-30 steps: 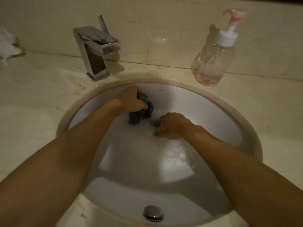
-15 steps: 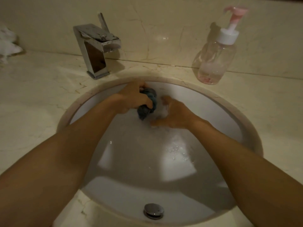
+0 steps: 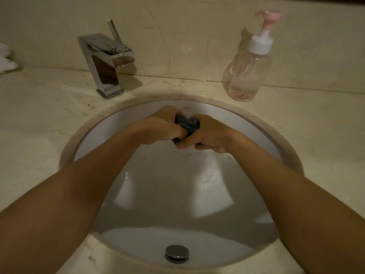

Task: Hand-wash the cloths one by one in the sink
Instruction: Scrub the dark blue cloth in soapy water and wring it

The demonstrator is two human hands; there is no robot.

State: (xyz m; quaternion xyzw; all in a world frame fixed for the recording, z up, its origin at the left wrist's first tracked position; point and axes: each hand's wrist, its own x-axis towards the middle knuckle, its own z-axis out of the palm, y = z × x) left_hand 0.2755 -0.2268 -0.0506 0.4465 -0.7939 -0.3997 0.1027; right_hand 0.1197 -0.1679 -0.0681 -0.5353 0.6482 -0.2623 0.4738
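Blue-grey cloth (image 3: 187, 124), bunched into a wet wad, sits between our two hands at the twelve o'clock end of the sink (image 3: 83, 141), held just above the water line. Our left hand (image 3: 162, 125) has its fingers curled round the left side of the wad. Our right hand (image 3: 207, 133) grips the right side, with the fingertips pinching the lower edge. The knuckles of both hands nearly meet over the fabric.

Cloudy water fills the basin, with a few small bubbles near two o'clock and under the hands, so we judge that soap is already in. The chrome faucet (image 3: 106, 62) stands on the counter (image 3: 35, 107) at about ten o'clock, with no stream visible from its spout. A clear pump bottle (image 3: 247, 74) holding a little pink liquid stands at about one o'clock. A round metal fitting (image 3: 177, 253) sits on the basin wall at six o'clock.

As for progress, we take this to be the scrubbing or squeezing stage for one cloth, which has been wetted and soaped but not yet rinsed or wrung out. Something white and crumpled (image 3: 6, 62) lies at the far nine o'clock edge of the counter. We cannot tell whether it is another cloth, or whether it is washed or waiting. Rinsing this cloth and washing any others remains to be done.
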